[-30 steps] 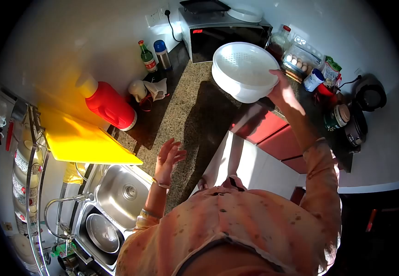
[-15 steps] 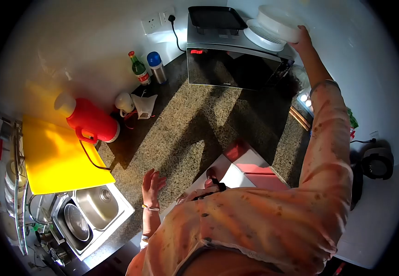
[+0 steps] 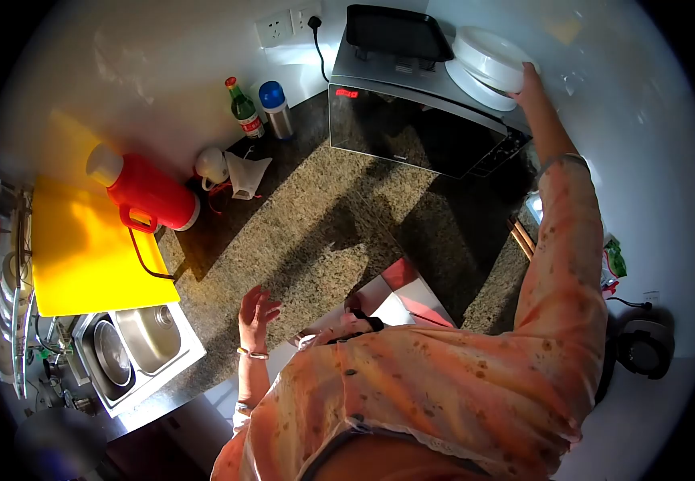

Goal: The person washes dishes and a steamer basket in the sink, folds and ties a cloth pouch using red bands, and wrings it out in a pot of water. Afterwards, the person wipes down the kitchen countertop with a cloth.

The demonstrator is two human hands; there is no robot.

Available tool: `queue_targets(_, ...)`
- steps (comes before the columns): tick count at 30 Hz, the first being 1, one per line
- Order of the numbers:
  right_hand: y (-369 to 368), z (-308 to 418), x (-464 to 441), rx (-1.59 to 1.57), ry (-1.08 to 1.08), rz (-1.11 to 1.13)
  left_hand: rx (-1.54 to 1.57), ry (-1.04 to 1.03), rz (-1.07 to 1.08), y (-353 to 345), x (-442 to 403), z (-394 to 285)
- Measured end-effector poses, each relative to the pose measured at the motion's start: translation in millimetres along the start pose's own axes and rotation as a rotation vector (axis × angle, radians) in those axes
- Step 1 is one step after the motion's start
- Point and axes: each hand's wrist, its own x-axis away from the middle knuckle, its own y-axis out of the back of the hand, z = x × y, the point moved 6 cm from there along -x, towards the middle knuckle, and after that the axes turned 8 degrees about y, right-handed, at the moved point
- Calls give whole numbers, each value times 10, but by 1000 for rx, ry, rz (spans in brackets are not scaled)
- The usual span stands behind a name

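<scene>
High at the back right, my right hand (image 3: pixel 527 88) grips the edge of a round white plastic container (image 3: pixel 476 53). The container sits over a white tray (image 3: pixel 476 86) on top of the microwave (image 3: pixel 412 120), tight against the wall. Whether the two fully touch all round, I cannot tell. My left hand (image 3: pixel 256 315) hovers near the counter's front edge, fingers loosely curled and apart, with nothing in it. A black baking tray (image 3: pixel 400 34) lies on the microwave, left of the container.
On the counter (image 3: pixel 315 200) stand a green bottle (image 3: pixel 244 112), a blue-capped flask (image 3: pixel 276 108), a white mug (image 3: pixel 211 167) and a red thermos jug (image 3: pixel 155 192). A yellow board (image 3: pixel 91 248) is by the double sink (image 3: pixel 155 337). Wooden sticks (image 3: pixel 522 238) lie right.
My right hand has lowered the white container onto or close to the white tray, covering its perforated surface. The view has shifted somewhat. My left hand keeps much the same pose.
</scene>
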Motion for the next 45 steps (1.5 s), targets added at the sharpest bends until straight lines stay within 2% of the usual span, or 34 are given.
queue_targets(5, 281, -300, -808, 248, 148, 101, -19, -22, 15, -111, -28, 34)
queue_targets(6, 338, -336, -825, 273, 120, 113, -16, -22, 14, -121, -24, 42)
queue_targets(8, 359, -279, -659, 299, 94, 127, -29, -10, 2, -139, -18, 64)
queue_targets(10, 388, -131, -173, 479, -97, -38, -34, -5, -7, -132, -16, 88)
queue_targets(14, 379, -84, 22, 476, -67, 60, -59, -23, 7, -54, -46, 185)
queue_targets(16, 442, 4, 56, 529, -29, -104, -53, -13, -3, -78, -41, 152)
queue_targets(18, 631, 78, -599, 1167, 388, -274, -15, -17, -44, -68, -8, 111)
queue_targets(20, 349, 280, -92, 997, 1027, -152, -48, -24, -64, -45, 17, 92)
queue_targets(21, 159, 361, 335, 935, 1197, -61, -19, -48, -65, -10, 2, 130)
queue_targets(22, -127, 452, 1054, 751, 1155, 68, -37, -44, -92, 28, -12, 152)
queue_targets(23, -352, 442, 1571, 706, 1153, 220, -53, -60, -112, 70, -7, 163)
queue_targets(24, -537, 371, 1955, 698, 1289, 376, -130, -98, -159, 149, -30, 209)
queue_targets(26, -802, -13, 2505, 579, 1232, 632, -268, -143, -256, 320, -53, 341)
queue_targets(28, -1010, -448, 3055, 683, 1281, 811, -367, -209, -360, 402, 72, 305)
queue_targets(31, -1095, -1258, 3696, 580, 1094, 1118, -376, -133, -424, 589, 301, 340)
queue_targets(36, -954, -2269, 4716, 519, 864, 1419, -219, -146, -528, 1174, 752, 621)
queue_targets(40, -1016, -2752, 5410, 472, 692, 1526, -201, -90, -623, 1671, 1202, 704)
queue_targets(42, -1134, -3028, 5679, 435, 555, 1490, -188, -73, -658, 1970, 1458, 798)
queue_targets(45, -1368, -3288, 6030, 563, 462, 1410, -316, -58, -692, 2526, 1795, 1091)
